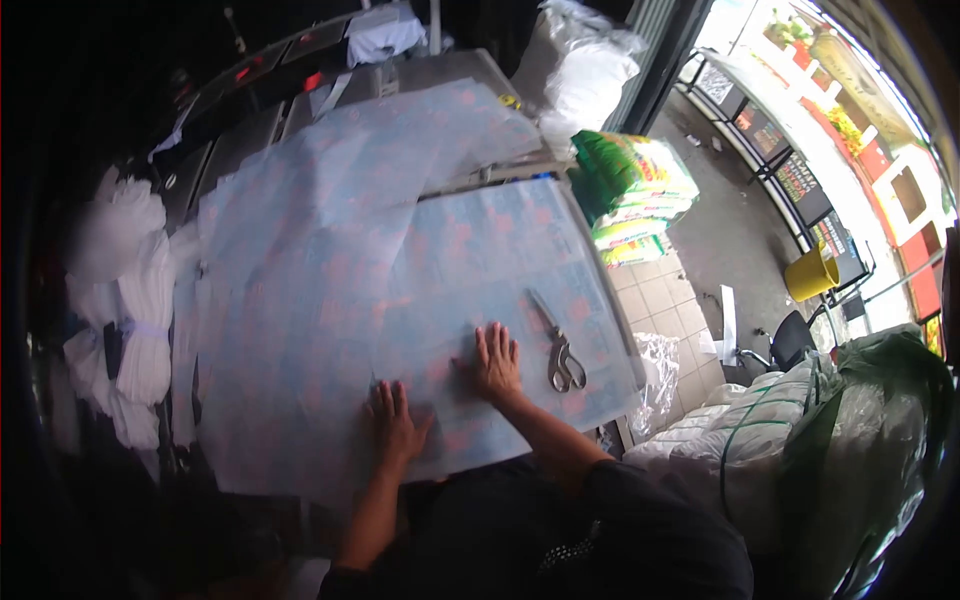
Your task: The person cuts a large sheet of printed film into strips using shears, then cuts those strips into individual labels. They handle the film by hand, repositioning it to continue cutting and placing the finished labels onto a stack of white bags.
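Note:
Thin, translucent whitish sheeting [310, 300] covers most of the large table, with a faint reddish pattern showing through. My left hand [398, 425] lies palm down on it near the front edge, fingers spread, holding nothing. To its right, my right hand [496, 362] rests flat on the same sheet with its fingers apart. A pair of scissors [562, 360] lies on the sheet just right of my right hand, blades pointing away from me. Farther back, the sheeting has folds and an uneven edge.
Bundled white cloth [145, 340] hangs at the left. Green and yellow sacks [635, 190] are stacked beyond the table's right side, near a white bag [575, 70]. Wrapped bales [760, 430] stand at the lower right. A yellow bucket [811, 272] and a black chair [791, 340] are farther right.

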Available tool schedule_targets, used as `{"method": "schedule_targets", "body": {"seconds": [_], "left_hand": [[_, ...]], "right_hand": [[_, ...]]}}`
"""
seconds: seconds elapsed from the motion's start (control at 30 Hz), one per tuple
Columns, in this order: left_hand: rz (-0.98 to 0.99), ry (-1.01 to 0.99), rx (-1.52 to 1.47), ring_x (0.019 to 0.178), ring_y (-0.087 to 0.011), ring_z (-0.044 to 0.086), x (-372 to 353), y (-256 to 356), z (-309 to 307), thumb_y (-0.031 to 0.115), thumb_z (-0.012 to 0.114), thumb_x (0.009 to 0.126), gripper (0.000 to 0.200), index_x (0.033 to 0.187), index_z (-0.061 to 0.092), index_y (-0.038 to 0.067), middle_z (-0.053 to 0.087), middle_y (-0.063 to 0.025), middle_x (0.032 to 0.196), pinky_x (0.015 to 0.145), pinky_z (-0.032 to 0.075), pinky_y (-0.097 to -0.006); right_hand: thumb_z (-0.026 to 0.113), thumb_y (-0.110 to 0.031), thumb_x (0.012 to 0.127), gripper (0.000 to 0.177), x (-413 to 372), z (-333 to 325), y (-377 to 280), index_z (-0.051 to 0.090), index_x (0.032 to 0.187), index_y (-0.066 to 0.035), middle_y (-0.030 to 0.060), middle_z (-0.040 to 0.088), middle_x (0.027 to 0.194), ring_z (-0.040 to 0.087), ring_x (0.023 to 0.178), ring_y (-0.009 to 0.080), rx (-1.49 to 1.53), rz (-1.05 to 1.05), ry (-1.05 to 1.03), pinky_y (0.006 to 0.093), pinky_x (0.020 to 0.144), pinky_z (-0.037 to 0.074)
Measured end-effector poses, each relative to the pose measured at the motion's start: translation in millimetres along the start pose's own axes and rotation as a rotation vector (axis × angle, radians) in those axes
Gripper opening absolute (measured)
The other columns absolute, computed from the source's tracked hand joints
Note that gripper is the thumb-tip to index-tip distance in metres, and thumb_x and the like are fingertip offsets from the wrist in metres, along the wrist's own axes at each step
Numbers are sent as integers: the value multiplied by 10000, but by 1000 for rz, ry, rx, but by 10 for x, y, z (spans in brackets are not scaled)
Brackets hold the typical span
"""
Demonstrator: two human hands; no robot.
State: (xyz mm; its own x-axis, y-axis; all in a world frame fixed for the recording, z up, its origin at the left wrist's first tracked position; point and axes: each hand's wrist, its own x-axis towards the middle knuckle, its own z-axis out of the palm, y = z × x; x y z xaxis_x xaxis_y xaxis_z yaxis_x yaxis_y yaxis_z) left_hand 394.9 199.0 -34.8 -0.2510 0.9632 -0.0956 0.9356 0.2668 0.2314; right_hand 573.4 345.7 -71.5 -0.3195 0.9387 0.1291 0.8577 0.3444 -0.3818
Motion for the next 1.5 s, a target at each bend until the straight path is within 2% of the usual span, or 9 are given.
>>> {"method": "schedule_targets", "body": {"seconds": [0.13, 0.5, 0.6, 0.7, 0.73, 0.87, 0.97, 1.1, 1.5], "left_hand": [[57, 134, -12, 1372, -415, 131, -16, -34, 130, 548, 529, 825, 861, 1436, 193, 42, 141, -249, 1479, 1067, 104, -605], [31, 93, 16, 1381, -403, 109, -9, -34, 152, 634, 441, 827, 885, 1451, 162, 72, 119, -233, 1489, 1068, 90, -607], [30, 88, 14, 1383, -399, 104, 2, -37, 138, 641, 432, 827, 885, 1452, 162, 76, 119, -223, 1493, 1070, 84, -604], [33, 97, 6, 1384, -397, 102, 8, -65, 147, 646, 424, 829, 884, 1452, 161, 77, 122, -217, 1494, 1071, 81, -603], [37, 99, 5, 1384, -395, 102, -19, -73, 155, 649, 420, 830, 884, 1453, 161, 77, 124, -215, 1494, 1071, 81, -602], [37, 100, 9, 1386, -392, 96, -21, -63, 147, 653, 416, 829, 888, 1454, 156, 79, 117, -213, 1497, 1072, 80, -601], [23, 73, 16, 1389, -389, 83, -23, -62, 147, 647, 419, 831, 888, 1456, 143, 80, 100, -210, 1501, 1073, 79, -603], [33, 59, 1, 1390, -392, 70, -18, -72, 131, 602, 475, 827, 888, 1458, 124, 86, 78, -209, 1504, 1069, 81, -613], [36, 55, -42, 1385, -401, 87, -15, -49, 78, 510, 583, 806, 897, 1457, 129, 93, 93, -222, 1497, 1059, 118, -624]], "right_hand": [[470, -576, 850, 797, -11, -38, 65, 226, 1437, -95, 235, 192, 1471, 170, 1375, 369, 32, -78, -32, 533, 1095, 140], [527, -425, 863, 719, -22, -114, 58, 213, 1450, -154, 232, 146, 1487, 145, 1379, 384, 123, -180, -162, 496, 1108, 122], [570, -364, 844, 683, -14, -138, 35, 285, 1415, -121, 224, 225, 1461, 241, 1338, 389, 137, -179, -75, 492, 1077, 189], [629, -239, 790, 517, 98, -150, 99, 462, 1247, -64, 164, 467, 1248, 444, 1135, 337, 196, 74, 335, 465, 955, 310], [633, -207, 777, 480, 141, -202, 142, 502, 1219, -71, 140, 508, 1185, 461, 1105, 328, 195, 160, 322, 460, 943, 322], [651, -187, 736, 450, 345, -319, 433, 564, 1171, -111, 110, 529, 1159, 466, 1092, 325, 208, 71, 169, 452, 923, 347], [744, -267, 645, 614, 537, -459, 535, 550, 1213, -140, 128, 472, 1267, 393, 1201, 350, 213, -341, -57, 476, 993, 309], [819, -375, 551, 733, 735, -617, 454, 552, 1208, -190, 121, 388, 1334, 323, 1247, 357, -8, -503, -250, 532, 992, 278], [837, -293, 508, 551, 1110, -704, 137, 647, 1011, -175, 84, 435, 1160, 388, 1123, 317, -118, -291, -615, 419, 934, 352]]}}
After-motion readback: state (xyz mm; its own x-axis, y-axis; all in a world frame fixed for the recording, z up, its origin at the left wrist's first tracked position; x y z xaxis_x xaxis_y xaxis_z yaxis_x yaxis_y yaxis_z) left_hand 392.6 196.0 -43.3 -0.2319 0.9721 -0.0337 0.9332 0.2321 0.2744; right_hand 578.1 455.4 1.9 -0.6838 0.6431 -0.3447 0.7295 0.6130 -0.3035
